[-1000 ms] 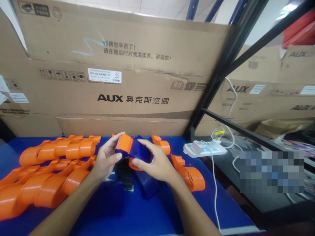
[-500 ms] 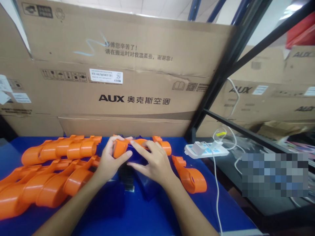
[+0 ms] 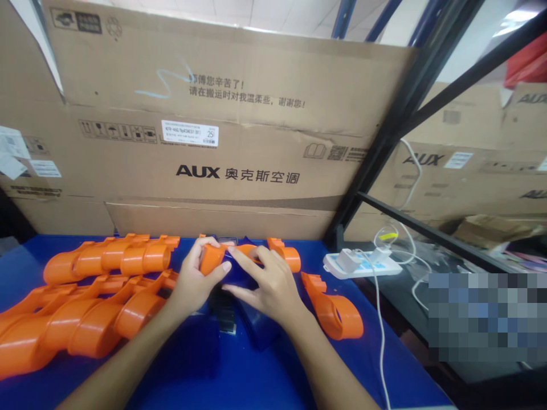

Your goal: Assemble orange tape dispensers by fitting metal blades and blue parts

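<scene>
My left hand (image 3: 194, 282) is closed around an orange plastic part (image 3: 211, 260), its thumb along the near side. My right hand (image 3: 273, 282) bends its fingers over the right end of the same part, the index fingertip resting near its middle. The right thumb points left, apart from the index finger. Below my hands lies a dark blue glossy piece (image 3: 258, 327), its shape partly hidden by them. Beside it is a black ribbed item (image 3: 226, 316) that I cannot identify. Two rows of similar orange ring-shaped parts (image 3: 96, 327) lie left of my hands.
More orange parts (image 3: 339, 316) lie to the right on the blue tabletop (image 3: 252, 381). A white power strip (image 3: 363, 263) with plugs and a trailing cable (image 3: 382, 341) sits at the right edge. A large cardboard box (image 3: 239, 131) stands behind, beside a black metal frame (image 3: 380, 131).
The view has shifted slightly, so everything appears a little further right. Both hands keep nearly the same grip on the orange plastic part.
</scene>
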### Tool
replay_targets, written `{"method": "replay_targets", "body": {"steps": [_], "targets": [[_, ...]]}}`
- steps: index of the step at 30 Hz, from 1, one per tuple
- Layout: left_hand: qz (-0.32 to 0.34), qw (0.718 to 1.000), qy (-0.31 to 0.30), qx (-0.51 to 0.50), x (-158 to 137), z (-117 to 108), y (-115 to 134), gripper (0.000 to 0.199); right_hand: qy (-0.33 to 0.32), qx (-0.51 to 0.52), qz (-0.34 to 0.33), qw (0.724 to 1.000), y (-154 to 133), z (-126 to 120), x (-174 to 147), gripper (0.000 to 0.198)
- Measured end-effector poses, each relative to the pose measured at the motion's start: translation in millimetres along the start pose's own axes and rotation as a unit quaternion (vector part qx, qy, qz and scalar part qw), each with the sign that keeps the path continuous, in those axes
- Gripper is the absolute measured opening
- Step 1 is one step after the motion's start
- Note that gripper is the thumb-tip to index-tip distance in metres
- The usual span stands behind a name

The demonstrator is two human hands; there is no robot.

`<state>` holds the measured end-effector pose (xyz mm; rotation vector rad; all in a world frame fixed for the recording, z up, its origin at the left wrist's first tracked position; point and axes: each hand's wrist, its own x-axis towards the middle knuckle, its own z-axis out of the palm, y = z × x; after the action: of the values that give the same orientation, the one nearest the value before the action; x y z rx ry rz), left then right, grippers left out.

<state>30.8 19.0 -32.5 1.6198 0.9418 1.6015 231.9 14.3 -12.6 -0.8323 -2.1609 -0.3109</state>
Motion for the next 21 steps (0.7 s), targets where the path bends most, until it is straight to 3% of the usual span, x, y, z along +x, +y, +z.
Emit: {"method": "replay_targets", "body": {"steps": [8,14,18,21], "targets": [[-0.002,1.000,0.004,-0.022,1,-1,0,0.032,-0.016,0.008,0.018,1.000,-2,0,0,0.063],[-0.007,0.991,-0.060,-0.121,-1,-4,1,0.065,0.042,0.082,0.094,0.991,-6,-4,1,0.074],[0.002,0.989,-0.118,-0.089,-7,-4,-5,0.079,0.101,0.245,0.186,0.946,-5,-3,2,0.053],[0.023,0.995,-0.094,0.010,-11,-2,-6,0.079,0.120,0.325,0.240,0.907,-5,2,4,0.044]]}}
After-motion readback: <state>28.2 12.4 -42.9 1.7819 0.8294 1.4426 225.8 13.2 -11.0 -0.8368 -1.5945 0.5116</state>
